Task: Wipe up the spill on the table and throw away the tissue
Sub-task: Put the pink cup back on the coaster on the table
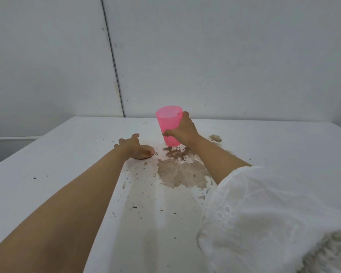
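Observation:
A brownish wet spill (182,174) spreads over the middle of the white table (47,164), with dark specks and streaks running toward me. My right hand (182,131) grips a translucent pink plastic cup (168,123) that stands upright at the spill's far edge. My left hand (136,147) rests palm down on the table just left of the cup, fingers apart, holding nothing. No tissue is in view.
A smaller brown patch (216,138) lies right of the cup. White wall panels (224,56) rise behind the table's far edge. The table's left edge drops off at a grey floor strip (8,146). My white lace sleeve (264,213) fills the lower right.

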